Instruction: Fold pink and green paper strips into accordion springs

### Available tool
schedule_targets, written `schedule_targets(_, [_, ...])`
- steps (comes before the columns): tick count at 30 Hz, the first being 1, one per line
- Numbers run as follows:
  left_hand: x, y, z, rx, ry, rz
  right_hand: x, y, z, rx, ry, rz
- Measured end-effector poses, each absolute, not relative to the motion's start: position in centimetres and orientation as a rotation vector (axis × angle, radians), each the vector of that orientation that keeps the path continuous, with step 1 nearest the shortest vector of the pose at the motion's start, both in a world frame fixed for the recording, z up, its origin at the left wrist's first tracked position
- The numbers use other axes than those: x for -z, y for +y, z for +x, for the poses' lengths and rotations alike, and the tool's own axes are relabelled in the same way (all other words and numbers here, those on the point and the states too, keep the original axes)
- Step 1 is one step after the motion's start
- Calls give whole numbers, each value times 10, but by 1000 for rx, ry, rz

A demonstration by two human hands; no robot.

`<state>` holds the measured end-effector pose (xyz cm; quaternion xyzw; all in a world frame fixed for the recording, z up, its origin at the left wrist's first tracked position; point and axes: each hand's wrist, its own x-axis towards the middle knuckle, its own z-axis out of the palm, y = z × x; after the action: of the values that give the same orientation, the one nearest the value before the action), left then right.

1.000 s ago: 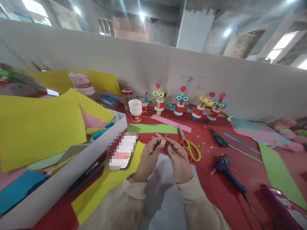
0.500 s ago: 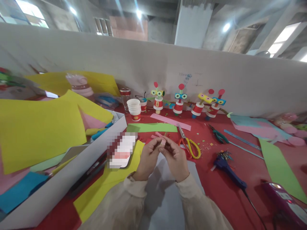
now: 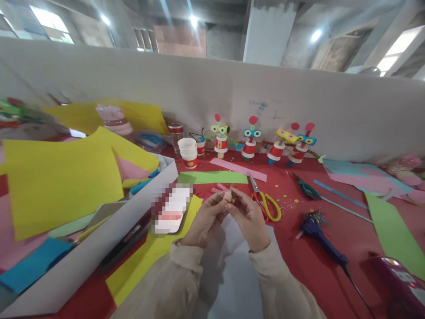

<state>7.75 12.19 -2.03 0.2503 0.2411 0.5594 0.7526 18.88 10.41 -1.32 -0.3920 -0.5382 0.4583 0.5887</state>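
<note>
Between the fingertips of both hands sits a small folded paper strip point(image 3: 228, 195), pink with some green showing. My left hand point(image 3: 207, 217) pinches it from the left, and my right hand point(image 3: 250, 219) from the right. Fingers cover part of the folds. Just behind my hands lie pink-and-white pleated paper strips point(image 3: 217, 188). Scissors point(image 3: 271, 208) with yellow and red handles rest beside my right hand. Below my wrists is a pale grey sheet point(image 3: 229, 274).
Paper-cup figures point(image 3: 249, 149) and stacked paper cups point(image 3: 188, 153) stand along the back wall. A white box point(image 3: 109, 248) with coloured paper is at left, near a blurred-out phone point(image 3: 175, 208). On the right are pliers point(image 3: 305, 188) and a blue glue gun point(image 3: 323, 241).
The view has shifted slightly. My fingers have moved around the paper strip, and its green part now shows more. Both hands still pinch it.
</note>
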Motion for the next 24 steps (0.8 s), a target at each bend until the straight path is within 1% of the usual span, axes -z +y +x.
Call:
schedule_targets(4, [20, 121, 77, -1228, 460, 502, 11, 101, 190, -1075, -1215, -861])
schedule_targets(20, [17, 120, 74, -1191, 470, 608, 12, 102, 190, -1029, -1212, -880])
schedule_targets(24, [17, 123, 69, -1148, 437, 602, 8, 101, 190, -1081, -1195, -851])
